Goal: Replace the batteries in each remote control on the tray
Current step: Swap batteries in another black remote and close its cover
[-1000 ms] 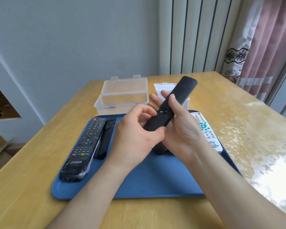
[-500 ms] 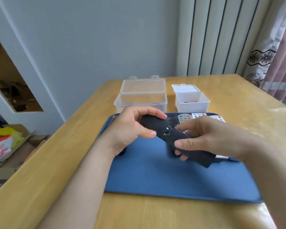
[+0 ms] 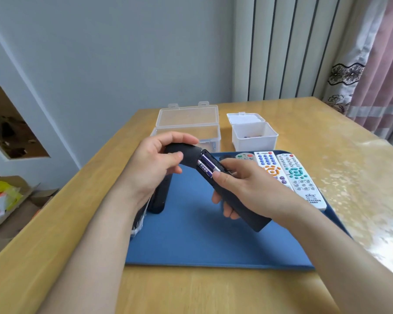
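- Wooden bench [image 3: 315,143] under blue tray [image 3: 202,245]; clear box [image 3: 188,118], white box [image 3: 254,141] behind.
- Grey wall [image 3: 123,53], pink curtain [image 3: 381,64].
- Left grip [image 3: 154,166] pinching cover [image 3: 186,152]; right grip [image 3: 247,186] clasping black remote [image 3: 256,223].

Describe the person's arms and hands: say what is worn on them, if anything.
The left hand and right hand are bare: no gloves, rings, watch or bracelet show. Both arms are uncovered down to the frame's edge, with no sleeve in view. The fingernails that show are short and unpainted.
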### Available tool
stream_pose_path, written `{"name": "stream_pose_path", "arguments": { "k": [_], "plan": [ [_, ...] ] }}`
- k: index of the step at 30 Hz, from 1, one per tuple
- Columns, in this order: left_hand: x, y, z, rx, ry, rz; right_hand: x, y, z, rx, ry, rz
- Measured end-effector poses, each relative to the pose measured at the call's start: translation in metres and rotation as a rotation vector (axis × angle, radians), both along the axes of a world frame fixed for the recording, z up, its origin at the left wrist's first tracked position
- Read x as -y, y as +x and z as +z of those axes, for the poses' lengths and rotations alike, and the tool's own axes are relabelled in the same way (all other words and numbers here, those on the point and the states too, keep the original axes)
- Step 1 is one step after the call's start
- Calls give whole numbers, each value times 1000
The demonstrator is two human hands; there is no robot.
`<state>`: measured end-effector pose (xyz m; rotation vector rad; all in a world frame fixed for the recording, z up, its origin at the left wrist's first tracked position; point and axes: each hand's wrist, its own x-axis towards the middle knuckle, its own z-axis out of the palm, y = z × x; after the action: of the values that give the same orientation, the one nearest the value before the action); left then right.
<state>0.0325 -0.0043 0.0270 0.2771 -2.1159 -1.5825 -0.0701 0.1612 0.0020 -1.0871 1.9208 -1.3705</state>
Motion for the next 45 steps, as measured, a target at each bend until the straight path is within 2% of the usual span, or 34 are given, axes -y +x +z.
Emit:
{"name": "stream_pose_path", "arguments": {
  "k": [3,8,13,17,21,26,37,45],
  "plan": [
    [-3,3,1,24,-35,-58,0,-1,-1,-39,-12,9],
    [4,2,0,-5,-222,64,-1,-4,-2,-117,-28,-15],
    [-4,2,-1,49,-270,-3,0,-1,-1,-195,1,-22],
    [-6,1,-1,12,-200,16,0,1,0,-252,21,-47],
    [-11,-2,-3,-23,-194,37,2,2,0,-381,57,-104],
    [-11,-2,-3,-108,-85,-10,0,4,2,-578,72,-168],
    [-5,1,-1,-120,-95,-15,-4,9,11,-652,115,-222],
    [-6,1,-3,-84,-50,-61,-5,13,14,-727,169,-157]
  ]
}}
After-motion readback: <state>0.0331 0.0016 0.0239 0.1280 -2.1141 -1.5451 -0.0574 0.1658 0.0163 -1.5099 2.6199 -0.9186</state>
